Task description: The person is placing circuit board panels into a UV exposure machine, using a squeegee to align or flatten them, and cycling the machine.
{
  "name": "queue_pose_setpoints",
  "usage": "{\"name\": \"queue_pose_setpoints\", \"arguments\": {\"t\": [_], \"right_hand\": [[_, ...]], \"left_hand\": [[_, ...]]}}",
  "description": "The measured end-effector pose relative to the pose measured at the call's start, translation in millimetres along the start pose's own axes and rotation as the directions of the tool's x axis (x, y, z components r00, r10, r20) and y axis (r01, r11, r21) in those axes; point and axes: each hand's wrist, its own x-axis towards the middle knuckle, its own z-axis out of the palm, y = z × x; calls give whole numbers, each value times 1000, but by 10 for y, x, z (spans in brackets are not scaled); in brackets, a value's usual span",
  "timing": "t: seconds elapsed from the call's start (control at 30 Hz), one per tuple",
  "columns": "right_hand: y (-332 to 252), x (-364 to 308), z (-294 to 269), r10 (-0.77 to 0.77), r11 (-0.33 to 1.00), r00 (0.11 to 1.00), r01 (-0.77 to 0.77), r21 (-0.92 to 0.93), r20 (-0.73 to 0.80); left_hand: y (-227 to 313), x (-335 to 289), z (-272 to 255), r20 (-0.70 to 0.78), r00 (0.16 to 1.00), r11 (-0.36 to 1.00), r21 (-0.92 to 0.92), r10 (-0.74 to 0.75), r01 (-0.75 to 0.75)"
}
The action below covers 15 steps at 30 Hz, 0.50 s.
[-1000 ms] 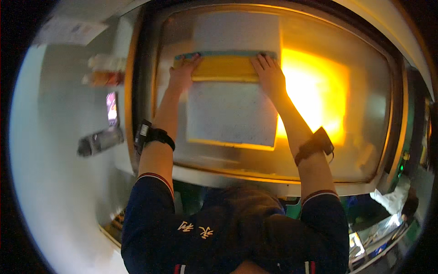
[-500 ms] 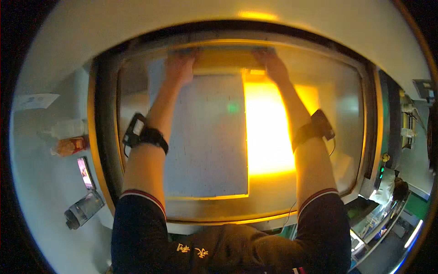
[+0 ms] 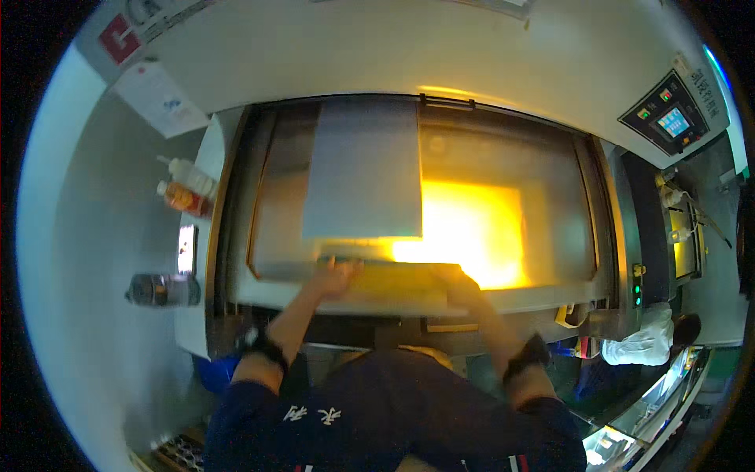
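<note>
A wide, flat yellowish bar with a dark edge (image 3: 397, 279), squeegee-like, spans the space between my hands close to the near edge of the lit table. My left hand (image 3: 338, 279) is closed around its left end. My right hand (image 3: 456, 285), blurred by motion, grips the right end. Beyond the bar, a large pale grey sheet (image 3: 366, 169) lies flat on the table, left of a bright yellow glowing area (image 3: 476, 228). A glossy, see-through cover (image 3: 550, 189) seems to lie over the table top within its dark frame (image 3: 222, 236).
On the left ledge are a white bottle (image 3: 193, 175), an orange-labelled bottle (image 3: 185, 198), a phone (image 3: 186, 248) and a clear dark-capped bottle (image 3: 163, 290). A control panel (image 3: 668, 122) is at upper right. Another person in white (image 3: 641, 338) is at right.
Both hands have drawn the yellowish bar from the far side of the table to its near edge. My view has shifted, showing more of the machine's hood and the control panel.
</note>
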Motion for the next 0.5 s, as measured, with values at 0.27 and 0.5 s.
{"name": "queue_pose_setpoints", "arguments": {"t": [0.27,0.5], "right_hand": [[-282,-639,-568,113,984,990,-123,-129,-83],[914,-2443,302,214,936,968,-166,-310,131]], "left_hand": [[1236,-628,64,-281,913,955,-69,-297,289],[2235,-1435,1873,-10,863,803,-372,-505,466]]}}
